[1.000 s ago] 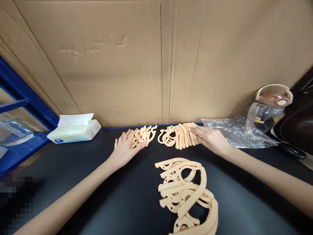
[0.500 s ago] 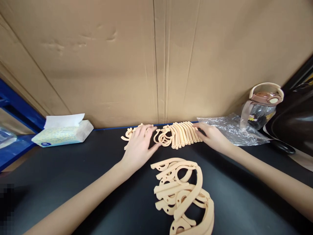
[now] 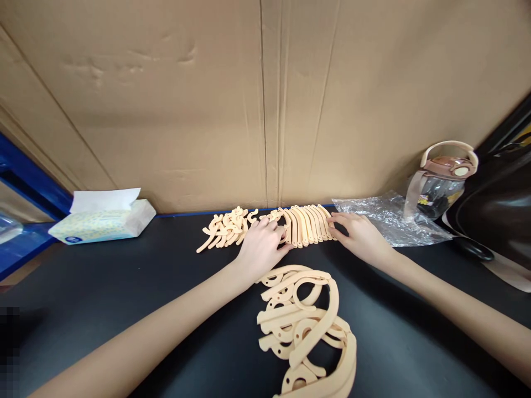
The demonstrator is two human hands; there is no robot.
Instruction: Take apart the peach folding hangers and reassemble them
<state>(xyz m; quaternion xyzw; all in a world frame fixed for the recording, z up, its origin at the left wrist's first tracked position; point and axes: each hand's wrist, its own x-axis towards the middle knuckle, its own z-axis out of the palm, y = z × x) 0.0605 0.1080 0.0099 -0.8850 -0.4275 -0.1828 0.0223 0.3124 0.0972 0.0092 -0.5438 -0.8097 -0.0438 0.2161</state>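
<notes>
Peach-coloured curved plastic pieces lie on a black tabletop (image 3: 124,309). A tidy row of them (image 3: 307,224) stands on edge near the cardboard wall. My left hand (image 3: 261,249) rests palm down with its fingers spread on the left end of that row. My right hand (image 3: 359,235) lies flat, fingers extended, against the row's right end. A looser cluster of the same pieces (image 3: 224,229) lies left of my left hand. A jumbled pile of larger hooked pieces (image 3: 307,331) sits in front, close to me.
A cardboard sheet (image 3: 249,99) forms the back wall. A tissue pack (image 3: 102,224) lies at the left beside a blue frame (image 3: 29,188). A crumpled clear plastic bag (image 3: 390,221), a lidded water bottle (image 3: 442,179) and a dark bag (image 3: 498,204) stand at the right.
My left hand has moved right, from the loose cluster onto the left end of the upright row. The right hand has stayed at the row's right end. The row looks more compact.
</notes>
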